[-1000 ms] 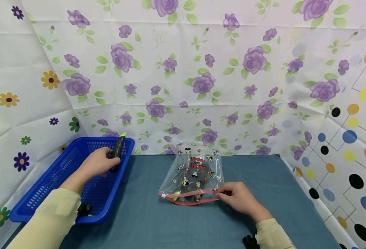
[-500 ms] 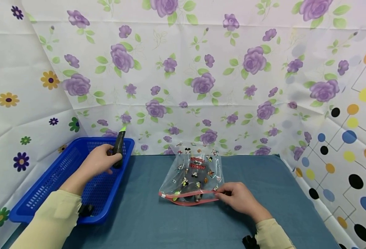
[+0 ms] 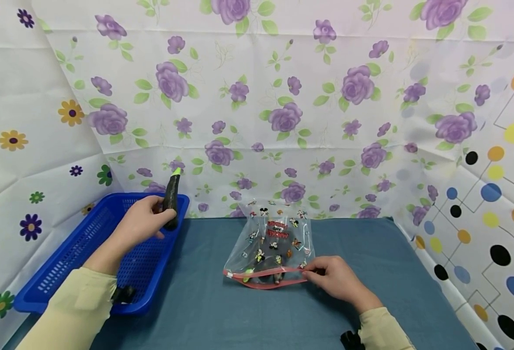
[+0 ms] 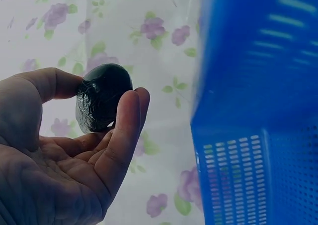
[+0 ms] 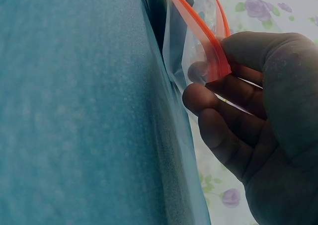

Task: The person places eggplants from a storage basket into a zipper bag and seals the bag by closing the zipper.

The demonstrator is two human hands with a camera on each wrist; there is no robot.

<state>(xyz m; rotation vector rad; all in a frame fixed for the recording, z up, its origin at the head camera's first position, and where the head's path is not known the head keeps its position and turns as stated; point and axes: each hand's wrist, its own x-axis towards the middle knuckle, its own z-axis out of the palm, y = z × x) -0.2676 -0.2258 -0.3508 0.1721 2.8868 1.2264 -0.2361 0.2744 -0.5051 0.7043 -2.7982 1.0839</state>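
Above the far right part of the blue basket (image 3: 95,214), my left hand (image 3: 141,221) grips a long, dark, cucumber-like vegetable (image 3: 171,199), tilted upward with its bright green tip away from me. The left wrist view shows its rounded dark end (image 4: 104,97) between thumb and fingers. A clear zip bag (image 3: 279,238) with cartoon prints and a red zip edge lies mid-table, its mouth parted toward me. Inside are a bright green piece (image 3: 248,275) and darker things, partly hidden by the print. My right hand (image 3: 337,279) pinches the right corner of the bag's red edge (image 5: 211,56).
The basket stands at the left of the table, with slotted walls (image 4: 236,180). A blue-green cloth (image 3: 222,321) covers the table. Flowered sheets (image 3: 257,121) rise behind and at the left, and a dotted sheet (image 3: 497,228) stands at the right.
My left hand has lifted the dark cucumber-like vegetable up out of the basket and slightly to the right. My right hand and the bag have stayed in place.
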